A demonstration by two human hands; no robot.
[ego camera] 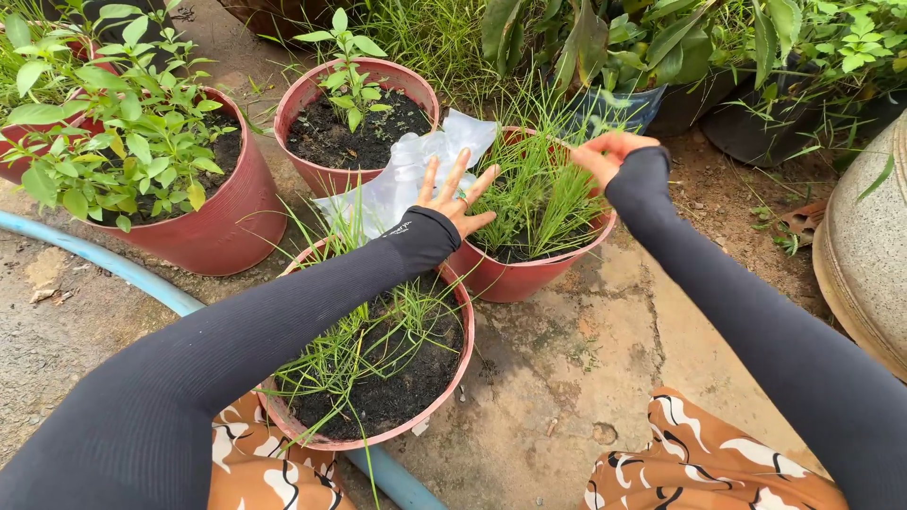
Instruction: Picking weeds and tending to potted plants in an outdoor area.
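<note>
- Over the red pot of grassy shoots (539, 236), which stands on rough concrete ground (586, 378), both hands are at work from the head view.
- Left hand (456, 198) lies at the near-left rim of that pot, palm down, fingers spread wide; its grip is released and clasps nothing, the fingertips reaching toward the thin green blades.
- A ring shows on one finger of this hand, and a dark sleeve (283, 312) covers the arm to the wrist.
- Right hand (609, 151) hovers at the far-right side of the same pot, above the blade tips; its fingers are loosely curled, and I cannot tell whether they pinch any grass.
- Just behind the left hand, against the pot's left rim, lies a crumpled clear plastic bag (406, 175).
- Nearer the camera than this pot and touching it, a second red pot (378, 368) holds dark soil and sparser thin shoots; the left forearm passes over it.
- Beyond the bag, a third red pot (354, 123) carries dark soil and one small leafy seedling.
- Well to the left of the grassy pot, a larger red pot (179, 189) is full of a bushy green herb.
- A light-blue hose (104, 260) runs along the ground left of the pots and passes under the nearest one.
- To the far right of the grassy pot stands a big pale stone-like jar (864, 255), partly cut off by the edge.
- Brown patterned cloth (699, 463) over the knees fills the bottom edge.
</note>
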